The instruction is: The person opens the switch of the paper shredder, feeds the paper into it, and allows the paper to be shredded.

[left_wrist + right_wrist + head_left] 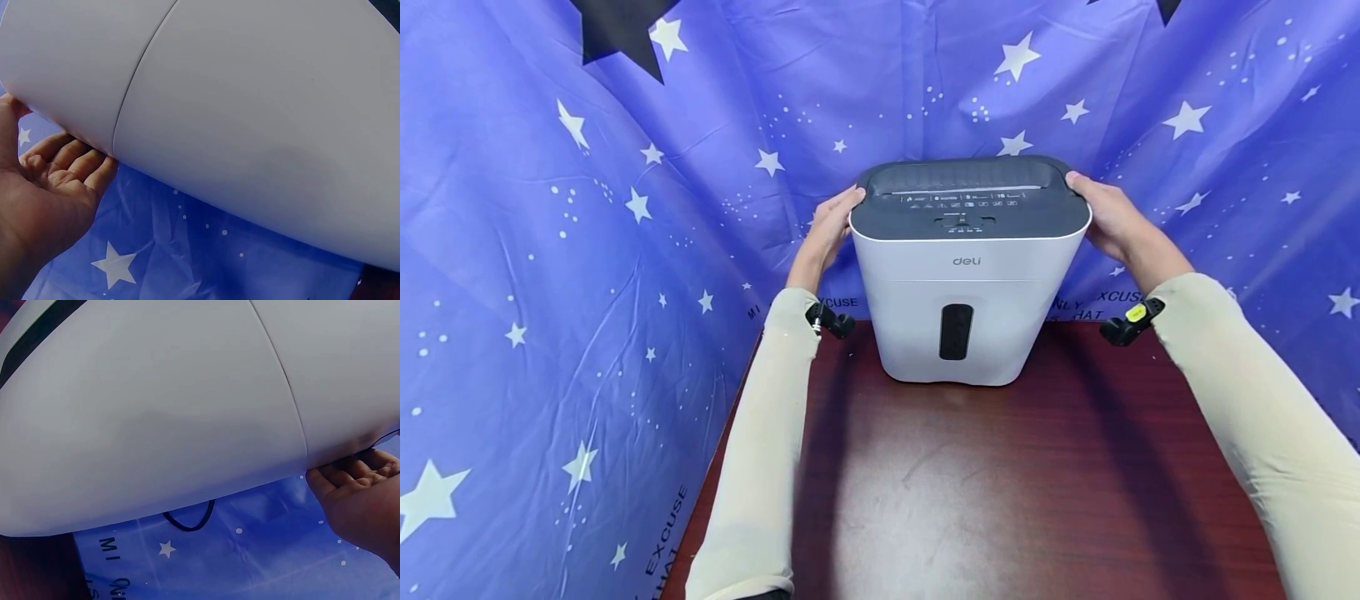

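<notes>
A white paper shredder (pixel 910 308) with a dark grey top, a paper slot and a dark front window stands upright at the back of the table. My left hand (pixel 827 229) grips the upper left end of its head, thumb at the top edge. In the left wrist view the curled fingers (pixel 78 159) press against the white side, above a seam. On the opposite end, my right hand (pixel 1116 217) holds the head in the same way. The right wrist view has its bent fingers (pixel 350 472) touching the side beside the seam. The shredder's back is hidden.
The dark red wooden table (pixel 1000 483) reaches forward under both arms. Blue star-printed cloth (pixel 647 250) hangs behind and to the left, close to the shredder. A black cord loop (pixel 190 526) hangs behind the shredder in the right wrist view.
</notes>
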`<action>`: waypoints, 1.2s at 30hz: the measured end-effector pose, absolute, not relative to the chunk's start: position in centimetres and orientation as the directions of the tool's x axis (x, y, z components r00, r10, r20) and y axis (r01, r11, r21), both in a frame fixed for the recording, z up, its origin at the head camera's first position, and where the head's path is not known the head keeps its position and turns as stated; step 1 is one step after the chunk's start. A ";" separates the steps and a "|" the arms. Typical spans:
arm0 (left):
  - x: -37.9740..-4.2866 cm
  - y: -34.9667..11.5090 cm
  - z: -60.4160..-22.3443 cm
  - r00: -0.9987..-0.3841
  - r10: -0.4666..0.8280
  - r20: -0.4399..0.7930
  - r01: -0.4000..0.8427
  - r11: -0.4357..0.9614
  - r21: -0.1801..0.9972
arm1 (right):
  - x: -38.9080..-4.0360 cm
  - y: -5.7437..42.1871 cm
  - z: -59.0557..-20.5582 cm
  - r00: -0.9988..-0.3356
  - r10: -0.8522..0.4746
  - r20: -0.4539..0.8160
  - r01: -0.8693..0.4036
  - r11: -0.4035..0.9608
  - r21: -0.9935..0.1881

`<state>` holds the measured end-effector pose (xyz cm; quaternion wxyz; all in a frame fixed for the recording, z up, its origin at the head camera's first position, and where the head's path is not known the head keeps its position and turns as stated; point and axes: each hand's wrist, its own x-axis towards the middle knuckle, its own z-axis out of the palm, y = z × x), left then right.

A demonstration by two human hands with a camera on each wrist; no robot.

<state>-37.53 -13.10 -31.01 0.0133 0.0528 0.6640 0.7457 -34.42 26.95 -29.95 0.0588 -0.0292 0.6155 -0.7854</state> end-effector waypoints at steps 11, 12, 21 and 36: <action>-37.5 -13.1 -31.2 -0.994 0.082 0.076 0.065 -0.129 0.989 | -34.4 26.9 -30.1 -0.992 -0.125 -0.019 0.048 -0.235 -0.971; -37.5 -13.1 -31.2 -0.993 0.081 0.080 0.069 -0.128 0.989 | -34.4 26.8 -30.1 -0.992 -0.123 -0.019 0.047 -0.234 -0.971; -37.5 -13.2 -31.3 -0.993 0.073 0.088 0.079 -0.116 0.990 | -34.5 26.7 -30.0 -0.993 -0.116 -0.019 0.047 -0.238 -0.970; -37.5 -13.1 -31.4 -0.994 0.069 0.088 0.078 -0.139 0.987 | -34.6 26.8 -30.1 -0.994 -0.112 -0.023 0.050 -0.246 -0.968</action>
